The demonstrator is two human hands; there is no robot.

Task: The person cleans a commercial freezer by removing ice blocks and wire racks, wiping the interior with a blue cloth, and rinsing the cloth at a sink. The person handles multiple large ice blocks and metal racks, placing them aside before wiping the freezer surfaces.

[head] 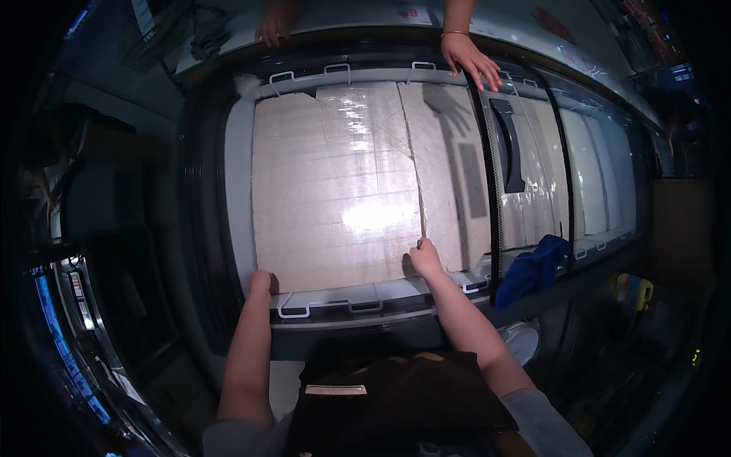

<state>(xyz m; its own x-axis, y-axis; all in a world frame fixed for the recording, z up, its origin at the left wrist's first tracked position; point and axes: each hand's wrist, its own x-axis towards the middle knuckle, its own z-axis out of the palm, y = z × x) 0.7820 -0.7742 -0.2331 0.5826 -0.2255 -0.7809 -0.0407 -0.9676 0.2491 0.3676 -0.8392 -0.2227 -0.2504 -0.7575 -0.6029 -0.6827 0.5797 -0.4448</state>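
A large film-wrapped cardboard sheet [331,188] lies across the opening of a chest freezer [240,171] in front of me. At its near left corner, my left hand [262,281] grips the edge, with the fingers mostly hidden. My right hand [425,257] is closed on the sheet's right edge near the front. A second cardboard piece [451,171] lies beside that edge, with a narrow gap between them. White wire hooks [294,308] hang along the freezer's near rim, below the sheet.
Across the freezer, another person's hand [471,60] rests on the sliding glass lid's frame; their other hand [273,28] is dim. The lid has a dark handle [508,145]. A blue cloth [531,271] drapes over the near rim. A yellow container [634,291] stands at right.
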